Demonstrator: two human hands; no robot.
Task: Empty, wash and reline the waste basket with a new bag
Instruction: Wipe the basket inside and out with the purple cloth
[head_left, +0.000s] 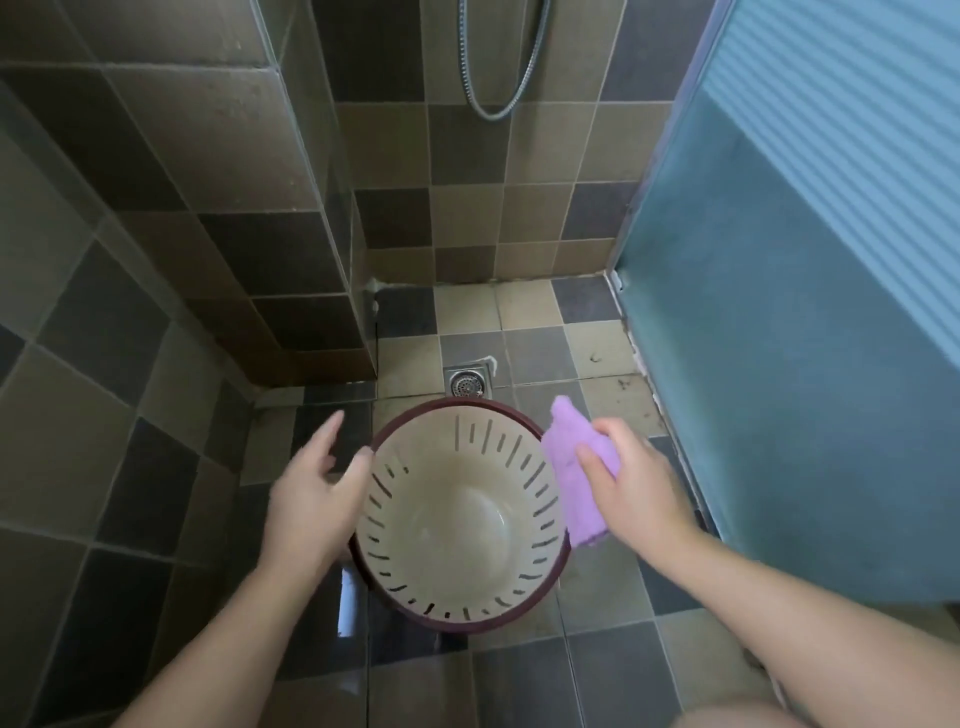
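The left hand (311, 493) is smeared by motion, so whether its thumb touches the rim of the waste basket (462, 525) cannot be told, and the basket's outer wall and base are hidden beneath its own wide mouth. The right hand (634, 488) covers the middle of the purple cloth (569, 441), whose far end is blurred. The shower hose (506, 67) is cut off by the top edge, both forearms run out at the bottom edge, and the floor drain (467, 383) lies partly behind the basket's far rim.
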